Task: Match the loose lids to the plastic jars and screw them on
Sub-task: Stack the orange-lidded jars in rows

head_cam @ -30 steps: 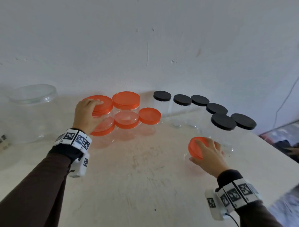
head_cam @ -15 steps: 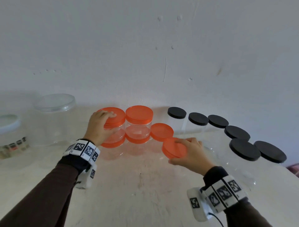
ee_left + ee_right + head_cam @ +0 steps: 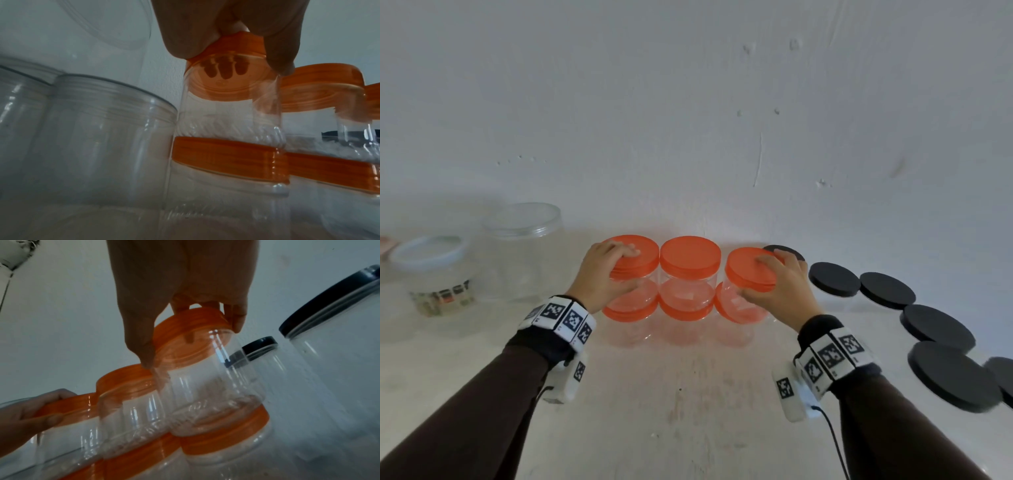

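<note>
Both hands clamped on orange-lidded jars stacked two high at the worktop's (image 3: 688, 411) back: right hand (image 3: 780, 291) setting tilted jar (image 3: 209, 386), left hand (image 3: 602, 277) steadying end jar (image 3: 228, 104); likely to topple if released crooked.

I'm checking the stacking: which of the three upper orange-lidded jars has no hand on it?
The middle upper jar. The left hand grips the left upper jar's lid and the right hand grips the right one's lid.

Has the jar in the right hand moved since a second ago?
Yes. The orange-lidded jar went left from beside the black-lidded jars onto the right orange stack.
</note>
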